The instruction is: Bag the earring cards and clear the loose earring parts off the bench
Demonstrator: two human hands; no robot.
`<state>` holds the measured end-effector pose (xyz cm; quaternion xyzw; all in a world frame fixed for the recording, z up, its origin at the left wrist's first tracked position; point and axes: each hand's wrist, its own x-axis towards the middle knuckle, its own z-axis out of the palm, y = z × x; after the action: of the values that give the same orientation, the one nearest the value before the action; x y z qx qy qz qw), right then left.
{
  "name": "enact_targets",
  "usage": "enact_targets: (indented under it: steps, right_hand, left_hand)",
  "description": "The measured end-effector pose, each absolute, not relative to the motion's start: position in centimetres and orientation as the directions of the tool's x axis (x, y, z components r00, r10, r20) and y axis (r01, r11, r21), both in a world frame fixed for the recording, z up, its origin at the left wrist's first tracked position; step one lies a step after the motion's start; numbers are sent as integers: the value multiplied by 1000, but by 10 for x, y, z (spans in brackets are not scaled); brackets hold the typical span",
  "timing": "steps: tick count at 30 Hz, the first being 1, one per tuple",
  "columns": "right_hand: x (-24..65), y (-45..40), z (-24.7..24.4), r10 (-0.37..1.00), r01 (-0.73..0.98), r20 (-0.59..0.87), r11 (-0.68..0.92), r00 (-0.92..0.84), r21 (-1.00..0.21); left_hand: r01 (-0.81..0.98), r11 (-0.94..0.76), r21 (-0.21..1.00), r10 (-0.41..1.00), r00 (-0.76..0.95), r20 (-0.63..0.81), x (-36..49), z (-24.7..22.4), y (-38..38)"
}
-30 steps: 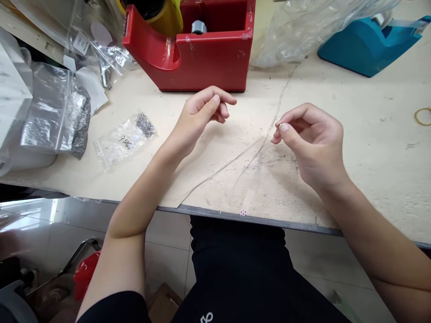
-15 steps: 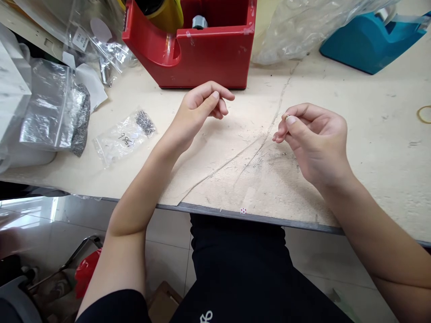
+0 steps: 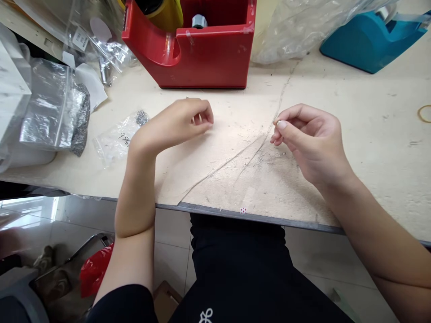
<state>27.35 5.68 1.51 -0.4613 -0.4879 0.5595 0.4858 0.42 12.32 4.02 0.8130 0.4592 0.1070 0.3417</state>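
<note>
My right hand (image 3: 311, 143) is closed above the table, with a tiny shiny metal piece (image 3: 278, 122) pinched between thumb and forefinger. The piece is too small to make out its kind. To the left, my left hand (image 3: 183, 120) hovers over the table, back turned up and fingers curled to the thumb. Whatever those fingertips hold, if anything, is hidden. Partly behind my left wrist lies a clear zip bag (image 3: 114, 140) with handwriting and small dark metal bits. A tiny metal bit (image 3: 284, 153) rests on the table below my right fingers.
A red tape dispenser (image 3: 208, 58) stands behind my left hand, and a blue tape dispenser (image 3: 367, 42) at the back right. Plastic bags (image 3: 47, 105) crowd the left side. A rubber band (image 3: 424, 113) lies far right. The table's front edge (image 3: 269, 218) runs before my lap.
My left hand has moved left and slightly down, turning its back up and curling its fingers; it now covers part of the zip bag. My right hand has shifted slightly left with the metal piece.
</note>
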Motion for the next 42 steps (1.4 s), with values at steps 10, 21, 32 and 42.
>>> enact_targets:
  steps: [10,21,32,42]
  right_hand:
    - [270,54,13,995,-42,10,6,-100,-999]
    - [270,53,16,994,7,-14,-14,-107,-1000]
    - [268,53,16,996,125,-10,1,-85,-992]
    - [271,55,19,995,137,80,87,-60,-987]
  left_hand:
    - [763,-413,497,788,573,-225,-5,34,121]
    - [829,-371,419,796,516,-317,6,42,117]
    - [908,-314,279,824,406,-394,24,48,111]
    - [829,-339,445,783,511,-354,11,40,114]
